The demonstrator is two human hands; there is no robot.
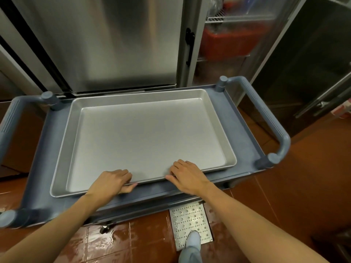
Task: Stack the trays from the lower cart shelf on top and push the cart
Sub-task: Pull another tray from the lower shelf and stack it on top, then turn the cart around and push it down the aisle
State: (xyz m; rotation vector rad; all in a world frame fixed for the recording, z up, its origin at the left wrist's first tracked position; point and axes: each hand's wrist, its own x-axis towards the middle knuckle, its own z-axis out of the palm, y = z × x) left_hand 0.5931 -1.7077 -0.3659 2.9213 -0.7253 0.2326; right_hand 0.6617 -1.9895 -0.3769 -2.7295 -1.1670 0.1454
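Note:
A silver metal tray (140, 137) lies flat on the top shelf of a blue-grey cart (245, 133). My left hand (112, 181) grips the tray's near rim, fingers curled over the edge and thumb under it. My right hand (187, 175) holds the same rim further right, fingers on the lip. The cart has a looped handle at the left end (9, 120) and another at the right end (273, 118). The lower shelf is hidden beneath the top shelf.
A stainless steel fridge door (114, 40) stands just behind the cart. To its right is an open cooler with a red crate (226, 42) on wire shelves. The floor is wet red tile with a metal drain plate (190, 223); my shoe (193, 242) rests on it.

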